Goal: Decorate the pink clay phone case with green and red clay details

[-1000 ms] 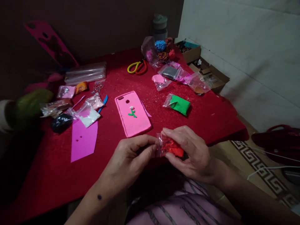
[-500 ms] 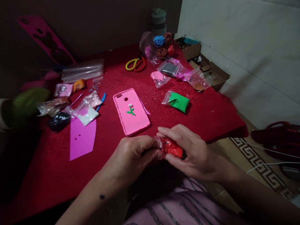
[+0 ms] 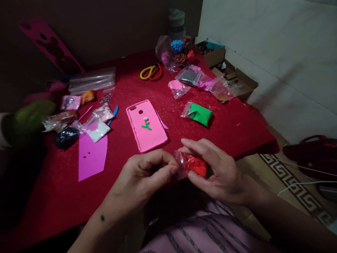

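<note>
My right hand (image 3: 216, 172) is wrapped round a small clear bag of red clay (image 3: 193, 165) just above the near edge of the red table (image 3: 52, 196). My left hand (image 3: 144, 177) pinches the bag's open end with thumb and fingers. Just beyond my hands lies a pink phone case (image 3: 146, 124) with a small green stem and pale bud stuck on it. A bag of green clay (image 3: 200, 114) rests to its right.
Left of the case lie a pink foam sheet (image 3: 91, 157), bags of white, black and brown clay and a blue tool (image 3: 113, 113). Scissors (image 3: 152, 72), more clay bags and clay flowers (image 3: 178, 51) sit at the back. Cardboard boxes (image 3: 231, 79) stand at the right.
My hands stay together on the red clay bag; the left fingers have shifted slightly along its end. The view has drifted a little.
</note>
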### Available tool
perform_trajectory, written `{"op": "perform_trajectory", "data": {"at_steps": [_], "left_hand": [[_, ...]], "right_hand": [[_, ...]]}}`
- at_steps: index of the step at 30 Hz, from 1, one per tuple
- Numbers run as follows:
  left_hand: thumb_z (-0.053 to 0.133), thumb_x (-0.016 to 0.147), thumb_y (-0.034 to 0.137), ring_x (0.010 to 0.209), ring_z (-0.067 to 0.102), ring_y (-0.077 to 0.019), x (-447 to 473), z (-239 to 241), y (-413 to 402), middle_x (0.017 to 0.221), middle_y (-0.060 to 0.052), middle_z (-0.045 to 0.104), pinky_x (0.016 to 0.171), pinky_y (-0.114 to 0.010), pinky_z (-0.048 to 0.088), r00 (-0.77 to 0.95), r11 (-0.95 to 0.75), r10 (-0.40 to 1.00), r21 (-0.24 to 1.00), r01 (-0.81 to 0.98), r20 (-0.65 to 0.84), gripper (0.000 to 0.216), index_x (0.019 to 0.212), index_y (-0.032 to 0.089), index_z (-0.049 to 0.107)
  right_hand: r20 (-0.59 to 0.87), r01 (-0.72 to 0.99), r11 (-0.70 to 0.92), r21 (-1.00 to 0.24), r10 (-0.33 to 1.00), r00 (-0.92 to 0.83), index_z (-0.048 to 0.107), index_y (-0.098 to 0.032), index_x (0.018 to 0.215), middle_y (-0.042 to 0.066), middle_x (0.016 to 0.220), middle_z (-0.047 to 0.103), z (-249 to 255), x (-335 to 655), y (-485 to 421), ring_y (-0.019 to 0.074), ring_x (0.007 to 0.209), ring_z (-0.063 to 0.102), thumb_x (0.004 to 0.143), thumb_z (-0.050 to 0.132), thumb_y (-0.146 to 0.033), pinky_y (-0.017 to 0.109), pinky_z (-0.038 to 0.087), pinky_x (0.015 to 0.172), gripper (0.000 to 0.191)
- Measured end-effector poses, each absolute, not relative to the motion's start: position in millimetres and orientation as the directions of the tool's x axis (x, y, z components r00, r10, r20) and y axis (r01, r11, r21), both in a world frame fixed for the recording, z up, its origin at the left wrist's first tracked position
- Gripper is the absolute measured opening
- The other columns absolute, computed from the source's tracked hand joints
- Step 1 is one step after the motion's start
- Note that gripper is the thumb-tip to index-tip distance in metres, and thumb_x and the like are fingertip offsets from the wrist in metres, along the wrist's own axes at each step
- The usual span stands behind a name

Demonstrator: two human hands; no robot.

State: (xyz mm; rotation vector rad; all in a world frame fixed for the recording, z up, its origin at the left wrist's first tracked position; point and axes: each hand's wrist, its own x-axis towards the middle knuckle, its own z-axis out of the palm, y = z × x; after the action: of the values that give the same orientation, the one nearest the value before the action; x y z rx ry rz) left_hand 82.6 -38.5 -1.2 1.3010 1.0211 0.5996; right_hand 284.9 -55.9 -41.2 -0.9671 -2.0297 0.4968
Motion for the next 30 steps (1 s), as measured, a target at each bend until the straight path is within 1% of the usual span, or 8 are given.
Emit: {"op": "perform_trajectory", "data": {"at_steps": [4, 10, 12, 14, 17, 20, 27, 30], "left_hand": [[0.071, 0.085, 0.027, 0.047, 0.045, -0.0033, 76.8, -4.4, -39.8, 0.062, 0.002, 0.057, 0.043, -0.009, 0.034, 0.421, 0.427, 0.825, 0.904, -0.027, -0.377, 0.014, 0.078, 0.016, 0.066], [0.068, 0.086, 0.015, 0.055, 0.062, -0.0102, 76.0, -10.2, -39.4, 0.077, -0.003, 0.065, 0.052, -0.020, 0.055, 0.519, 0.525, 0.793, 0.789, -0.319, -0.318, 0.007, 0.092, 0.014, 0.071], [0.070, 0.084, 0.015, 0.056, 0.064, -0.0117, 76.7, -10.6, -38.6, 0.079, -0.004, 0.066, 0.053, -0.023, 0.057, 0.524, 0.529, 0.794, 0.773, -0.349, -0.307, 0.009, 0.093, 0.014, 0.071], [0.075, 0.080, 0.021, 0.052, 0.062, -0.0113, 77.2, -10.9, -38.0, 0.074, -0.003, 0.066, 0.049, -0.021, 0.055, 0.505, 0.522, 0.806, 0.773, -0.361, -0.309, 0.012, 0.089, 0.014, 0.071], [0.079, 0.078, 0.032, 0.041, 0.050, -0.0057, 77.0, -11.9, -38.0, 0.061, 0.000, 0.060, 0.037, -0.013, 0.042, 0.440, 0.503, 0.833, 0.790, -0.350, -0.335, 0.023, 0.078, 0.012, 0.067], [0.077, 0.079, 0.029, 0.038, 0.043, -0.0024, 76.1, -12.8, -38.4, 0.056, 0.001, 0.056, 0.036, -0.010, 0.034, 0.401, 0.492, 0.845, 0.808, -0.322, -0.355, 0.026, 0.070, 0.011, 0.061], [0.069, 0.085, 0.016, 0.046, 0.058, -0.0075, 76.1, -12.0, -38.4, 0.069, -0.003, 0.066, 0.041, -0.014, 0.049, 0.481, 0.499, 0.830, 0.761, -0.414, -0.282, 0.006, 0.083, 0.011, 0.067], [0.062, 0.089, 0.010, 0.052, 0.063, -0.0104, 75.7, -12.7, -38.8, 0.075, -0.005, 0.068, 0.046, -0.018, 0.055, 0.507, 0.503, 0.822, 0.745, -0.438, -0.258, 0.006, 0.088, 0.010, 0.068]], "right_hand": [[0.483, 0.487, 0.585, -0.648, 0.811, -0.331, 0.039, -0.020, 0.141, 0.009, 0.112, 0.066, -41.7, 289.0, -55.3, 0.0197, 0.100, 0.065, 0.085, 0.059, -0.011, 0.035, 0.056, 0.089, 0.060], [0.460, 0.546, 0.538, -0.642, 0.840, -0.287, 0.043, -0.018, 0.139, 0.011, 0.118, 0.065, -39.2, 292.2, -52.8, 0.0203, 0.104, 0.065, 0.085, 0.062, -0.012, 0.037, 0.055, 0.094, 0.059], [0.468, 0.547, 0.538, -0.642, 0.839, -0.276, 0.043, -0.018, 0.139, 0.011, 0.119, 0.065, -39.5, 291.8, -51.7, 0.0201, 0.104, 0.066, 0.085, 0.062, -0.012, 0.036, 0.056, 0.093, 0.058], [0.478, 0.544, 0.543, -0.640, 0.835, -0.271, 0.043, -0.018, 0.139, 0.011, 0.120, 0.065, -41.0, 291.2, -50.7, 0.0199, 0.104, 0.066, 0.084, 0.062, -0.012, 0.035, 0.056, 0.093, 0.058], [0.492, 0.543, 0.553, -0.631, 0.827, -0.271, 0.044, -0.018, 0.139, 0.011, 0.121, 0.066, -44.6, 290.8, -49.7, 0.0204, 0.104, 0.066, 0.083, 0.063, -0.010, 0.036, 0.056, 0.094, 0.059], [0.492, 0.549, 0.549, -0.630, 0.829, -0.266, 0.045, -0.018, 0.138, 0.011, 0.122, 0.065, -48.9, 291.0, -49.1, 0.0208, 0.105, 0.066, 0.083, 0.064, -0.010, 0.036, 0.055, 0.095, 0.059], [0.452, 0.542, 0.510, -0.667, 0.856, -0.249, 0.044, -0.020, 0.139, 0.009, 0.126, 0.063, -53.2, 293.0, -49.9, 0.0183, 0.108, 0.065, 0.085, 0.064, -0.012, 0.033, 0.051, 0.100, 0.058], [0.439, 0.525, 0.496, -0.692, 0.866, -0.240, 0.044, -0.021, 0.139, 0.009, 0.125, 0.063, -53.4, 294.9, -51.3, 0.0174, 0.108, 0.065, 0.085, 0.064, -0.013, 0.031, 0.051, 0.099, 0.058]]}}
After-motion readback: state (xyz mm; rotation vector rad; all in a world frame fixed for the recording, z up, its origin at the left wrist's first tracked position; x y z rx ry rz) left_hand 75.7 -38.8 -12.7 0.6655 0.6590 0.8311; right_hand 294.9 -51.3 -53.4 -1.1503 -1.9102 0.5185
